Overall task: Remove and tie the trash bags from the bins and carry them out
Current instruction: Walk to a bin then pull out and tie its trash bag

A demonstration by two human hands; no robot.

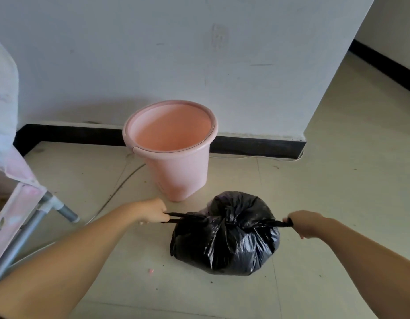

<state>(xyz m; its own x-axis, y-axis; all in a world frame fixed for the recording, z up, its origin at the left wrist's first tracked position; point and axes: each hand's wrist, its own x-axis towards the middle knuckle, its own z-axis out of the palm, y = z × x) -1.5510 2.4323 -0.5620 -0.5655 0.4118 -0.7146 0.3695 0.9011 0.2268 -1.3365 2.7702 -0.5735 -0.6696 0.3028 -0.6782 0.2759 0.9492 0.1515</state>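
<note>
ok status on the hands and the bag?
Left hand and right hand each grip a bag ear, pulling apart. Black bag on floor, knot cinching. Pink bin empty behind. Nothing blocking.

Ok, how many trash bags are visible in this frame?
1. The black trash bag sits on the floor before the pink bin, pulled between left hand and right hand. The bin looks unlined.

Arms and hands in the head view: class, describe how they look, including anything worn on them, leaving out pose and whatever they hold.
Two arms enter from the bottom corners. Both forearms are bare as far as the frame shows: no sleeves in view. The left hand and right hand wear no gloves, and no watch, bracelet or ring is visible. No markings show.
</note>
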